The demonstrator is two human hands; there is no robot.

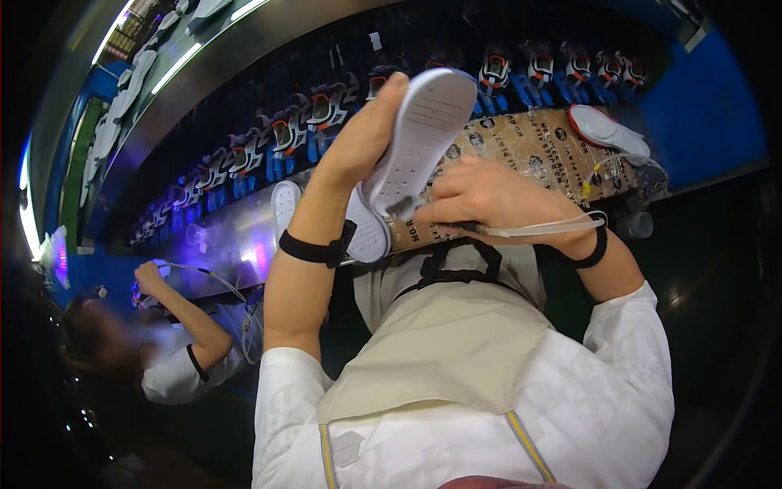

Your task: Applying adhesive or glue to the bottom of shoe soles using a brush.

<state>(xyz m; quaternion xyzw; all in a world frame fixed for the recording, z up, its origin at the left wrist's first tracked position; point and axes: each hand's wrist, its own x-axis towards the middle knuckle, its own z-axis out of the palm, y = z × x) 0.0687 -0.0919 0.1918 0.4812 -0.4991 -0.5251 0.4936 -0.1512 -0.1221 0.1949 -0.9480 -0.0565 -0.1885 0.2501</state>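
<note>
A white shoe sole (423,122) is held up, tilted, in front of me. My left hand (368,134) grips it along its left edge, the fingers mostly hidden behind it. My right hand (489,196) is closed round the dark handle of a brush (402,209). The grey bristles touch or nearly touch the sole's lower end; I cannot tell which. From the handle a thin pale tube (542,230) runs past my right wrist. Below the held sole lies another white sole (368,232), with a further white sole (283,205) to its left.
Brown printed cardboard (521,155) covers part of the bench, with a red-edged white sole (607,130) at its right. Beyond runs a row of shoe uppers (287,134) on blue holders. A co-worker's arm (191,314) is at the left. A clear cup (639,224) stands right.
</note>
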